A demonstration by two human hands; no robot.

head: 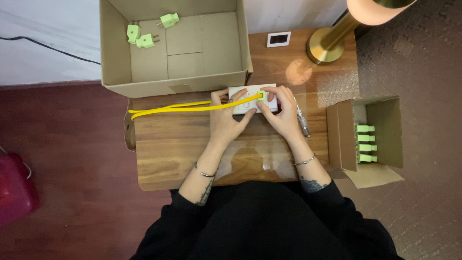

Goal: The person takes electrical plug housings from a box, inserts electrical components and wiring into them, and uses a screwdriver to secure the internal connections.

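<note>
Both hands are busy on a white socket block (245,99) sitting at the far edge of the wooden tabletop (183,149). Left hand (226,118) is spread over the block's near-left side, fingers curled onto it, looks like it's pinning the thing down so it doesn't slide. Right hand (284,113) has its fingertips pinched around a light green plug (261,95) that sits on top of the block, thumb pressing at it from the near side. A yellow cable (168,108) runs off to the left from under the left hand's fingers and loops back near the tabletop edge; can't tell exactly where its end goes in.

Stuff around it is laid out pretty handy. Big open cardboard box (115,62) right behind the block has three loose green plugs (144,34) in its back-left corner. Smaller open box (385,125) on the right holds a neat row of more green plugs (365,143), within easy reach of the right hand. A screwdriver with a clear handle (303,123) lies just beside the right wrist. Brass lamp base (325,45) and a small white square device (278,39) sit further back, out of the way.
</note>
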